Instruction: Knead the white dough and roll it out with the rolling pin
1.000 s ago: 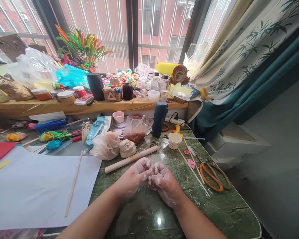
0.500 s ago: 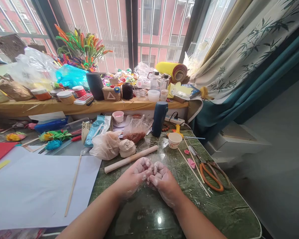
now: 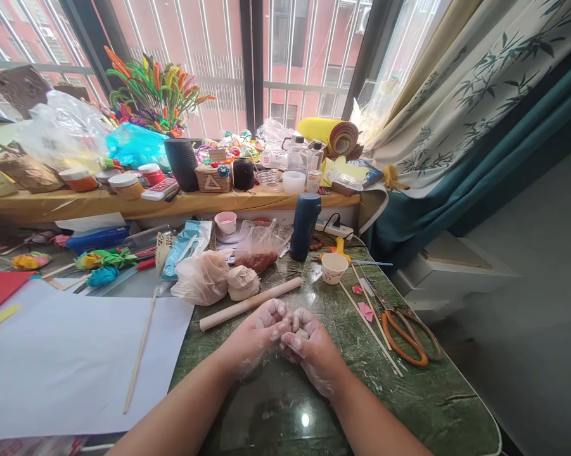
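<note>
My left hand and my right hand meet above the green tabletop, fingers curled and fingertips touching. Both are dusted with white residue. Between them is a small pale piece of clay, mostly hidden by the fingers. Just beyond my left hand lies a wooden rolling pin, set at a slant. Behind the pin sits a larger lump of off-white clay, beside a crumpled plastic bag.
To the right are a paper cup, thin wooden sticks, pink scraps and orange-handled scissors. A dark blue bottle-shaped object stands behind. White paper with a stick on it covers the left side. A crowded windowsill runs along the back.
My fingers have shifted slightly around the piece of clay, and my right thumb has moved a little. Both hands stay in the same place; everything else is unchanged.
</note>
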A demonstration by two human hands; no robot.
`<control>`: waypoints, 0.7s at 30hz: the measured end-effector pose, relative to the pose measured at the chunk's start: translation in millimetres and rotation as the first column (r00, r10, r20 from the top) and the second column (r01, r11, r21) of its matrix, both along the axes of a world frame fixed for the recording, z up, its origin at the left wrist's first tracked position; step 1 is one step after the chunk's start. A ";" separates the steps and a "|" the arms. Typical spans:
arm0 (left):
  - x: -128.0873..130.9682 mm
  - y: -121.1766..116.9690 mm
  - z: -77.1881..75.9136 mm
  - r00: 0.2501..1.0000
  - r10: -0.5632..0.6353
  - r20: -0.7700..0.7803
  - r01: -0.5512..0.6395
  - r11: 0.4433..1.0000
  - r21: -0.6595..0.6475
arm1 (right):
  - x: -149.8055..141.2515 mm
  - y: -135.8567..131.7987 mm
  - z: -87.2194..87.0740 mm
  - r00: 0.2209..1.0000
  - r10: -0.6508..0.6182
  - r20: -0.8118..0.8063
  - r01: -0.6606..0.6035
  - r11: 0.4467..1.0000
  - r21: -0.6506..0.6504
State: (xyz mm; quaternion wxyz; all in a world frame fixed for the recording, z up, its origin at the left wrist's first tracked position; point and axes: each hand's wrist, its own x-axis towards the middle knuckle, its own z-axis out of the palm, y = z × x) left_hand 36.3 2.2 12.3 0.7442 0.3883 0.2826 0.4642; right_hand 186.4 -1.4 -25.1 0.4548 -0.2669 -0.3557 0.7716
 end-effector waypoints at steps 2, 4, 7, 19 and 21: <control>0.5 0.4 -3.6 1.000 0.023 -0.021 -0.023 1.000 -0.004 | -2.3 1.1 -1.3 0.999 -0.022 0.025 0.022 1.000 -0.006; 1.5 0.2 -7.4 0.996 0.063 -0.063 -0.063 0.998 0.004 | -4.9 3.4 -1.6 0.996 -0.056 0.068 0.057 0.998 -0.026; 3.3 -1.0 -10.7 0.963 0.152 -0.224 -0.126 0.984 0.125 | -6.0 7.7 0.5 0.986 -0.109 0.127 0.126 0.983 -0.133; 0.9 4.4 -3.2 0.658 0.296 -0.693 -0.305 0.946 0.114 | -0.4 -2.7 12.5 0.987 -0.148 0.068 0.157 0.974 -0.164; 1.7 3.6 0.7 0.677 0.321 -0.662 -0.339 0.935 0.106 | -4.9 -3.7 16.8 0.973 -0.212 0.090 0.227 0.948 -0.221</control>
